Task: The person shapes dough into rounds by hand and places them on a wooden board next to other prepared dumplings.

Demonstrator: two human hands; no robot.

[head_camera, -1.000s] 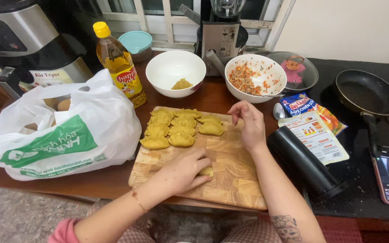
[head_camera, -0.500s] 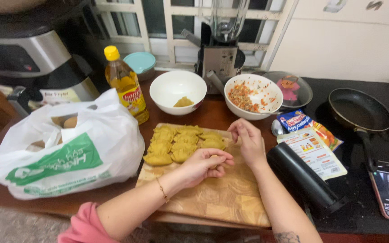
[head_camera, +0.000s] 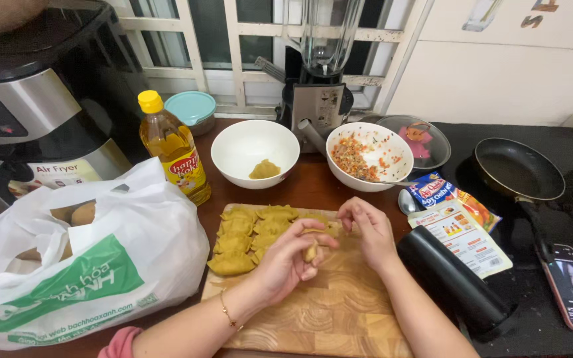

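Yellow dumplings [head_camera: 253, 235] — checkered tan board [head_camera: 339, 311], white-green bag [head_camera: 81, 265]

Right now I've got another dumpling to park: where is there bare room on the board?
The near half of the cutting board is bare, bordered by the left hand, the plastic bag and the black cylinder. The far left corner is crowded with folded dumplings.

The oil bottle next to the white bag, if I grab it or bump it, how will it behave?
The oil bottle stands tall and narrow, so a sideways bump would probably tip it. It looks mostly full, so likely heavy for its size. Its smooth plastic may be slippery, especially for hands that have been shaping dough; the left hand holds a piece now.
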